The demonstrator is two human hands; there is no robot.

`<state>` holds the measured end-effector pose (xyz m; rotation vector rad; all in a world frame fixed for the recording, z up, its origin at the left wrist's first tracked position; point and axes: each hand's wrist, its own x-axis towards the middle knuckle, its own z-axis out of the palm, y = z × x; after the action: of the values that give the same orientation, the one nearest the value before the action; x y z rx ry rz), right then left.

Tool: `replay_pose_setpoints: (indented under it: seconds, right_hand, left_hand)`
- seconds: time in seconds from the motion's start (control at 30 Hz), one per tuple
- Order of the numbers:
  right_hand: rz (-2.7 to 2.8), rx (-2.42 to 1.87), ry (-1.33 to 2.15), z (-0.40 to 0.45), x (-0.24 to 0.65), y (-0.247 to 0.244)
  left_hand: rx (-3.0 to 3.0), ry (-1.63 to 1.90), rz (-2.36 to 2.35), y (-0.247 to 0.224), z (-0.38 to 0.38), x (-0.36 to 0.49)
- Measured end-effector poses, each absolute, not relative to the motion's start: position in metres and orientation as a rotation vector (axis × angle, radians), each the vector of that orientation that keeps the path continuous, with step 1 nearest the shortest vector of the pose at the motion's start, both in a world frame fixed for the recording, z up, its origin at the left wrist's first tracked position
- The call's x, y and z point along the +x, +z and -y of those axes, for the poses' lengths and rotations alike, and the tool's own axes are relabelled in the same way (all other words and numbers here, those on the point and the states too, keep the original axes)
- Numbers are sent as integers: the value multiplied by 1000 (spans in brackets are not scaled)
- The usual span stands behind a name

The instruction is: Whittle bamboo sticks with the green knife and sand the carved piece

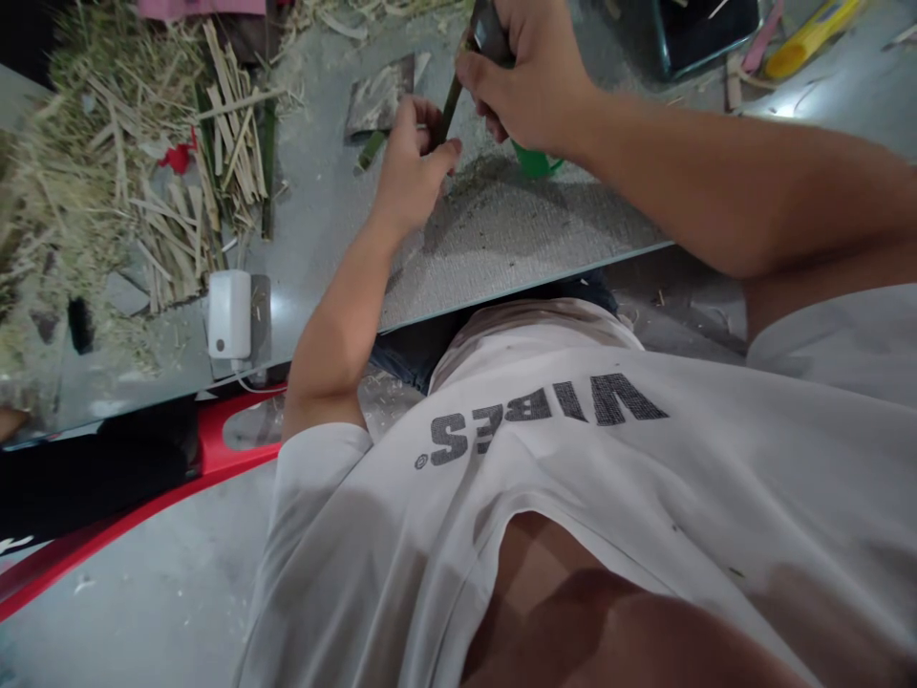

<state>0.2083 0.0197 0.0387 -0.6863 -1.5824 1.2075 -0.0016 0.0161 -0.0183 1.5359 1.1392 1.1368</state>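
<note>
A thin green-brown stick [451, 107], which looks like bamboo, slants between my two hands over the grey table. The fingers of my left hand [415, 167] are closed around its lower end. Higher up, my right hand [534, 81] grips a dark, flat, blade-like tool [490, 34] against the stick's upper end; the tool's far part is cut off by the frame. Beside my left hand lie a short green stick piece [371, 150] and a worn, greyish square sheet [379, 96]. Partly hidden under my right wrist is a green plastic object [536, 162].
Pale shavings [107, 86] and split sticks [233, 134] heap up at the left, with a red scrap [178, 158] among them. A white power bank [229, 315] with a cable sits near the table edge. A phone [706, 33] and yellow-handled tool [809, 38] lie right.
</note>
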Motion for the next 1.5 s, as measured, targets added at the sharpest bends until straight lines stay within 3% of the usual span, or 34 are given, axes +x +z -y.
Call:
replay_pose_setpoints:
  seconds: [0.43, 1.07, 1.27, 1.5]
  right_hand:
    - [1468, -709, 1196, -36, 206, 26]
    - [1744, -632, 1154, -14, 209, 42]
    - [1901, -714, 1427, 4, 213, 54]
    - [1925, -599, 1592, -18, 214, 35]
  left_hand:
    - [1175, 928, -1002, 23, 15, 0]
    - [1223, 1190, -942, 18, 19, 5]
    - [1236, 1132, -995, 22, 24, 8]
    - [1389, 1119, -936, 8, 15, 9]
